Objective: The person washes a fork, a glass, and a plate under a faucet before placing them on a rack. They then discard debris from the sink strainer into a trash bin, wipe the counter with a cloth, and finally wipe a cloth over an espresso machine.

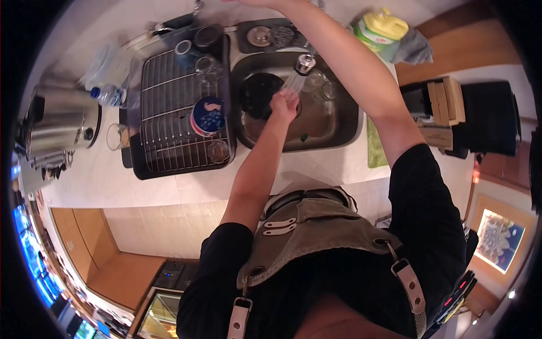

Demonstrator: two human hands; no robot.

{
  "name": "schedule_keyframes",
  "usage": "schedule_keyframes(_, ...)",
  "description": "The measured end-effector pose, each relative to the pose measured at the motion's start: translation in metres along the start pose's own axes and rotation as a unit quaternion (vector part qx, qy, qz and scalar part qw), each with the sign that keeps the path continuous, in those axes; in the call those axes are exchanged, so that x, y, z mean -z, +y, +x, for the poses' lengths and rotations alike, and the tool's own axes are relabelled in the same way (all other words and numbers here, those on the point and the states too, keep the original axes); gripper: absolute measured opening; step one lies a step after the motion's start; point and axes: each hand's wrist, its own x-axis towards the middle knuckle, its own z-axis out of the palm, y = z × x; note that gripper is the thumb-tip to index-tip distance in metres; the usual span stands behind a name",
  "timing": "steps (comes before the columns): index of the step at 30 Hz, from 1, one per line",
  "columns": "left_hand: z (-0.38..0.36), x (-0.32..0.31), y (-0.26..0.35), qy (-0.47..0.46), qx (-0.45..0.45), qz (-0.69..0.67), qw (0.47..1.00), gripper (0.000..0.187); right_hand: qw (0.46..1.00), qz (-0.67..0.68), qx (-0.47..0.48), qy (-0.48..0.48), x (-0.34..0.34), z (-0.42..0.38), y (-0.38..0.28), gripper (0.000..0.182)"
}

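Observation:
My left hand is over the dark sink, under the stream of water that comes from the chrome faucet head. Its fingers are blurred by the water, so whether they hold anything is unclear. A round black pan or dish lies in the sink to the left of that hand. Clear glasses sit at the sink's right side. My right arm reaches up past the faucet to the top edge of the view, where only a sliver of the hand shows; its fingers are out of sight.
Left of the sink, a drying rack holds a blue patterned bowl, a mug and glasses. A yellow-green container stands behind, right of the sink. A green cloth lies at right. A steel appliance stands far left.

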Motion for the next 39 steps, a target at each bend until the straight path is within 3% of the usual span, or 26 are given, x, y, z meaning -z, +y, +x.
schedule_keyframes(2, 0.003, -0.001, -0.003, 0.008, 0.004, -0.018, 1.0, 0.037, 0.992, -0.056, -0.075, -0.083, 0.053, -0.072, -0.064, 0.051)
schedule_keyframes(4, 0.016, -0.002, -0.007, 0.0, 0.01, -0.066, 0.998, 0.039, 0.992, 0.01, -0.11, 0.053, 0.061, -0.157, -0.051, 0.029)
schedule_keyframes(5, 0.016, -0.011, -0.009, 0.036, 0.012, -0.1, 0.994, 0.041, 0.974, 0.126, -0.167, 0.089, 0.061, -0.2, -0.04, 0.025)
schedule_keyframes(6, 0.026, -0.015, -0.016, 0.033, -0.009, -0.08, 0.996, 0.037, 0.936, 0.216, -0.268, 0.075, 0.068, -0.24, -0.028, 0.026)
schedule_keyframes(8, 0.058, -0.009, -0.04, 0.028, -0.05, -0.037, 0.998, 0.03, 0.871, 0.264, -0.385, 0.151, 0.064, -0.322, 0.0, 0.024)
schedule_keyframes(12, 0.063, -0.058, -0.093, 0.114, 0.089, 0.229, 0.963, 0.036, 0.832, 0.253, -0.467, 0.16, 0.051, -0.434, 0.013, 0.021)
schedule_keyframes(15, 0.092, -0.05, -0.122, 0.022, 0.099, 0.344, 0.933, 0.051, 0.838, 0.24, -0.474, 0.126, 0.047, -0.478, 0.01, 0.024)
schedule_keyframes(18, 0.081, -0.051, -0.123, -0.001, 0.025, 0.383, 0.923, 0.059, 0.834, 0.237, -0.485, 0.113, 0.054, -0.494, 0.01, 0.026)
schedule_keyframes(21, 0.088, -0.058, -0.1, 0.107, 0.046, 0.219, 0.969, 0.065, 0.872, 0.181, -0.442, 0.109, 0.058, -0.5, 0.015, 0.029)
schedule_keyframes(24, 0.096, -0.058, -0.08, 0.184, -0.008, 0.377, 0.908, 0.066, 0.874, 0.202, -0.43, 0.106, 0.049, -0.505, 0.028, 0.029)
schedule_keyframes(25, 0.116, -0.036, -0.079, 0.104, -0.059, 0.4, 0.908, 0.058, 0.866, 0.222, -0.438, 0.091, 0.049, -0.501, 0.028, 0.03)
schedule_keyframes(28, 0.104, -0.047, -0.065, 0.063, -0.063, 0.299, 0.95, 0.044, 0.841, 0.284, -0.456, 0.061, 0.05, -0.491, 0.028, 0.031)
schedule_keyframes(30, 0.086, -0.041, -0.051, 0.076, -0.069, 0.229, 0.968, 0.044, 0.826, 0.333, -0.451, 0.061, 0.038, -0.491, 0.038, 0.031)
schedule_keyframes(33, 0.062, -0.017, -0.02, 0.063, -0.104, 0.184, 0.975, 0.042, 0.853, 0.3, -0.412, 0.11, 0.002, -0.467, 0.059, 0.044)
schedule_keyframes(35, 0.024, 0.001, 0.003, 0.04, -0.097, 0.215, 0.971, 0.038, 0.863, 0.189, -0.447, 0.138, -0.021, -0.43, 0.053, 0.062)
schedule_keyframes(37, -0.017, -0.007, 0.024, 0.023, -0.047, 0.266, 0.963, 0.033, 0.832, 0.166, -0.471, 0.241, -0.063, -0.401, 0.085, 0.074)
schedule_keyframes(39, -0.031, -0.006, 0.038, 0.024, 0.017, 0.302, 0.953, 0.031, 0.609, 0.488, -0.553, 0.292, -0.097, -0.377, 0.123, 0.064)
